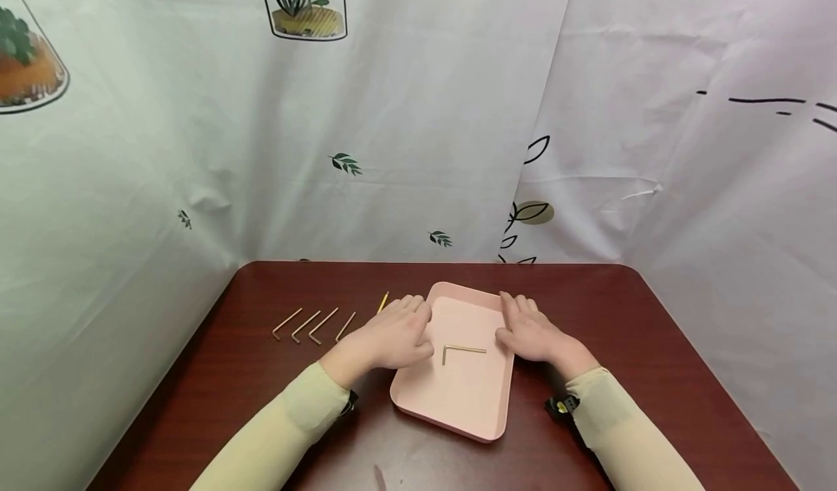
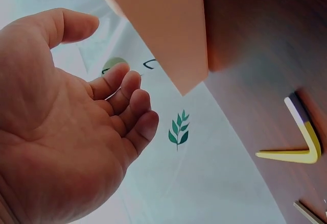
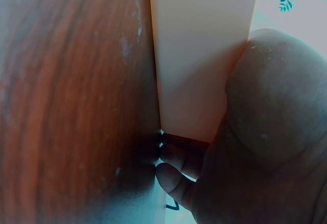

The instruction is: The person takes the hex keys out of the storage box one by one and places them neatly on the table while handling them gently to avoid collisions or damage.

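A shallow pink tray point(image 1: 451, 404) lies at a slant on the table, with one brass-coloured hex key point(image 1: 466, 349) on its floor. Over the tray's left rim hovers my left hand point(image 1: 400, 331); its fingers are loosely bent and hold nothing, and the left wrist view shows it apart from the tray wall point(image 2: 168, 30). My right hand point(image 1: 531, 331) holds the tray by its right side near the far corner. Its thumb point(image 3: 278, 91) lies over the rim, while the fingers reach round the outside, low by the tabletop.
Left of the tray, several similar hex keys point(image 1: 323, 320) lie spread in a slanted row on the dark red table point(image 1: 588, 295). A yellow L-shaped key point(image 2: 306, 137) lies nearest the tray, partly hidden by the left hand in the head view. White printed cloth point(image 1: 418, 113) hangs behind.
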The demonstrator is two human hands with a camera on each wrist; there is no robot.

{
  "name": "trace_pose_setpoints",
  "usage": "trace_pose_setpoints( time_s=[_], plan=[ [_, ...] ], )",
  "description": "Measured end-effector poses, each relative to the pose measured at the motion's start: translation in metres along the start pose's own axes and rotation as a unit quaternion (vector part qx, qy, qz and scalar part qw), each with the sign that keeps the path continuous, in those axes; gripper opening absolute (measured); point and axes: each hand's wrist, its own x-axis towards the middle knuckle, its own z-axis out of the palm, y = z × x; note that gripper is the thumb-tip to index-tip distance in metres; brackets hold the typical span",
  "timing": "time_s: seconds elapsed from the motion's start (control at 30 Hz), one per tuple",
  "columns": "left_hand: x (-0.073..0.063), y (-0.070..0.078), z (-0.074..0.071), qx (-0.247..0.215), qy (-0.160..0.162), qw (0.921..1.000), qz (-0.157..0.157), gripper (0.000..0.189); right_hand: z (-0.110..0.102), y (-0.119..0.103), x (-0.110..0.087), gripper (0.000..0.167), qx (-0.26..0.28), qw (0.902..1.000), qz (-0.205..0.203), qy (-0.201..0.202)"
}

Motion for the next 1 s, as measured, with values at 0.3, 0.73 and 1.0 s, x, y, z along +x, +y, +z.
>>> trace_pose_setpoints(
  time_s=[0.3,0.73,1.0],
  plan=[
    [0.006,0.006,0.002,0.005,-0.008,0.9996,0.025,0.024,0.0,0.0,0.0,0.08,0.003,1.0,0.0,0.0],
    [0.015,0.012,0.006,0.02,-0.041,0.9983,0.036,0.03,0.004,0.008,0.001,0.082,0.001,0.9999,-0.013,0.011],
    [0.018,0.018,0.011,0.045,-0.049,0.9969,0.042,0.025,0.006,0.006,0.001,0.08,0.013,0.9998,-0.008,0.013]
  ],
)
